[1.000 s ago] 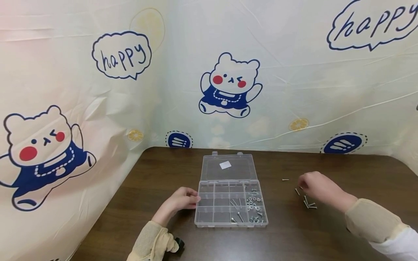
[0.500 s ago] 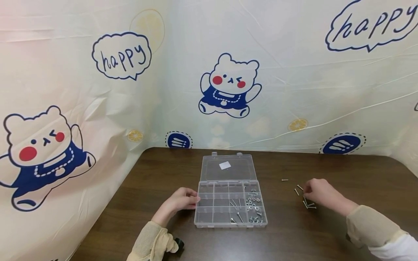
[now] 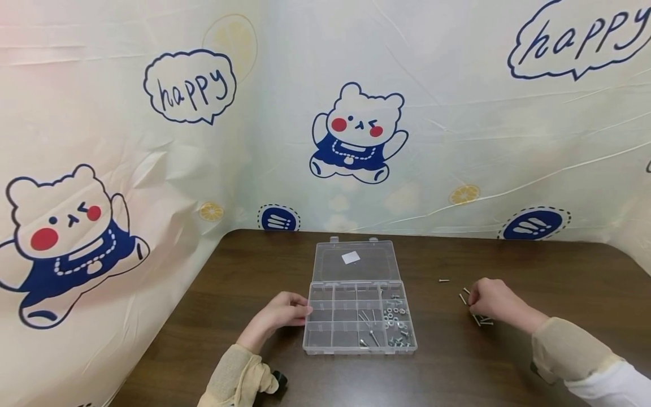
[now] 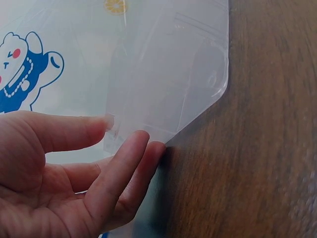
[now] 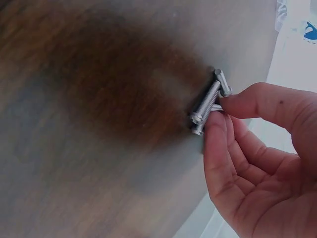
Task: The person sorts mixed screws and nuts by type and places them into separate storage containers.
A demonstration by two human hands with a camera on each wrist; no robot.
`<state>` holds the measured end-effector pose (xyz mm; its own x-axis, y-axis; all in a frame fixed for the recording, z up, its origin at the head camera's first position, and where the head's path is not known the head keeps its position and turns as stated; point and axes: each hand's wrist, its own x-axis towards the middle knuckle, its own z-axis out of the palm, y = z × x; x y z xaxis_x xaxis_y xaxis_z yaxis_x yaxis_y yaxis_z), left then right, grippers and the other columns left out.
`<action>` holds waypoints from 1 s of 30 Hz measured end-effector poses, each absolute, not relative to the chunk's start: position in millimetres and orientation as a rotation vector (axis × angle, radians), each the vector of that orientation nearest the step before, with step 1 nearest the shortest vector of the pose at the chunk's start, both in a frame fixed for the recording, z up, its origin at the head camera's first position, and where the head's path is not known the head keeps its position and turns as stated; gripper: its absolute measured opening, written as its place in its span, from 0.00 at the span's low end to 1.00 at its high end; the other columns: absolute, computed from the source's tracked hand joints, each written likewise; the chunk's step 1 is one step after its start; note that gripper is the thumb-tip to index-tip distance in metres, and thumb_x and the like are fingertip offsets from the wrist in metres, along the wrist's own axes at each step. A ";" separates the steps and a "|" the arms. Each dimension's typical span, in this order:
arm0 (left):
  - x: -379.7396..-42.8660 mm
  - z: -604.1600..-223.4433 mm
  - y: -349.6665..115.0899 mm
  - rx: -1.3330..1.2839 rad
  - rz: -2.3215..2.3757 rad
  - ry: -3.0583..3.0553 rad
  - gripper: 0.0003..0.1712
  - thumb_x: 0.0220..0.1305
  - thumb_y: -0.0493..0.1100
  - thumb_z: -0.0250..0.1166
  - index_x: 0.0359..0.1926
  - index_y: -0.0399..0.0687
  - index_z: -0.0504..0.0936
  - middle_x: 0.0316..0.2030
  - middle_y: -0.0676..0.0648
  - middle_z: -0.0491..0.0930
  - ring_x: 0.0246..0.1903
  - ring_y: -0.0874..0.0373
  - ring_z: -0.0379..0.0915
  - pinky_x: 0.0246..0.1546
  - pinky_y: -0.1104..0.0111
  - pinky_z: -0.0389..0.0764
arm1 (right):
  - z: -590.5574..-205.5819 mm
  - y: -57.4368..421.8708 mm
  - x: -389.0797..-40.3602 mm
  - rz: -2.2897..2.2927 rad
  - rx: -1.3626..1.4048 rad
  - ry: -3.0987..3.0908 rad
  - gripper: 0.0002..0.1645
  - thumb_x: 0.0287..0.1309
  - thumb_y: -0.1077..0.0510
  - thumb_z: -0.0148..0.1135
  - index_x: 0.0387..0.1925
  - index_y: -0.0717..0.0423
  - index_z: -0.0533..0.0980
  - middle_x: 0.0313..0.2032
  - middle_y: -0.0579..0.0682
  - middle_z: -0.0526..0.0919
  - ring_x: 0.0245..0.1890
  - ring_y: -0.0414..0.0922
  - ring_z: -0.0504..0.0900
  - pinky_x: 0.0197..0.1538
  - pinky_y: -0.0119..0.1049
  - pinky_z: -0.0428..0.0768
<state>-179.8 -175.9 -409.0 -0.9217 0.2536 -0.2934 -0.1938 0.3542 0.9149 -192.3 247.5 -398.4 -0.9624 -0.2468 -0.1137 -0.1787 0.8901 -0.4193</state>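
A clear plastic compartment box (image 3: 320, 338) lies on the table with its lid (image 3: 325, 265) folded back. My left hand (image 3: 286, 310) holds the box's left side; in the left wrist view the thumb and fingertips (image 4: 141, 139) are at its clear wall. At the right, my right hand (image 3: 498, 302) is low over a small group of silver screws (image 3: 477, 320). Thumb and fingers pinch a screw (image 5: 216, 107) among others in the right wrist view, partly hidden by the fingertips. Long screws (image 3: 374, 338) lie in some compartments; nuts (image 3: 396, 311) and short screws (image 3: 405, 334) fill the right column.
Loose screws lie apart on the brown table (image 3: 437, 373), one screw (image 3: 444, 280) farther back and another screw (image 3: 463, 299) left of the right hand. A printed cloth (image 3: 432, 141) hangs behind the table. A dark object (image 3: 278, 384) sits by the left sleeve.
My right hand has come nearer me, then shifted slightly left, from the farther screws to the nearer group. The left hand and the box have stayed in place.
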 end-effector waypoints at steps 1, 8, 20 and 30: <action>-179.6 -408.6 -175.7 0.053 1.592 2.234 0.18 0.58 0.31 0.58 0.44 0.17 0.70 0.31 0.42 0.73 0.31 0.57 0.74 0.36 0.65 0.82 | -398.5 247.1 -192.7 -0.618 -0.318 2.888 0.06 0.39 0.65 0.66 0.20 0.59 0.75 0.19 0.46 0.73 0.20 0.41 0.69 0.21 0.33 0.72; -179.2 -408.1 -175.3 0.049 1.601 2.229 0.18 0.58 0.31 0.59 0.44 0.17 0.69 0.31 0.42 0.73 0.31 0.57 0.75 0.36 0.65 0.82 | -393.9 245.3 -195.9 -0.605 -0.329 2.934 0.05 0.39 0.63 0.65 0.19 0.57 0.75 0.18 0.45 0.74 0.18 0.41 0.69 0.19 0.33 0.71; -179.0 -409.1 -175.4 0.046 1.616 2.230 0.17 0.58 0.31 0.58 0.43 0.17 0.70 0.30 0.43 0.73 0.31 0.57 0.74 0.36 0.65 0.83 | -366.7 225.7 -206.9 -0.696 -0.596 3.054 0.03 0.42 0.66 0.61 0.24 0.59 0.76 0.20 0.44 0.74 0.21 0.39 0.69 0.22 0.31 0.72; -179.4 -409.6 -175.3 0.050 1.621 2.223 0.17 0.58 0.31 0.58 0.44 0.17 0.69 0.30 0.43 0.73 0.30 0.57 0.74 0.36 0.64 0.83 | -352.3 189.0 -214.1 -0.852 -0.775 3.159 0.05 0.40 0.67 0.61 0.25 0.57 0.77 0.22 0.44 0.75 0.24 0.38 0.72 0.26 0.31 0.74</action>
<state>-179.4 -175.3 -409.6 -0.9242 0.2523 -0.2868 -0.1960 0.3314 0.9229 -214.1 189.0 -352.3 -0.8707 -0.3723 0.3213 -0.4834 0.7683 -0.4197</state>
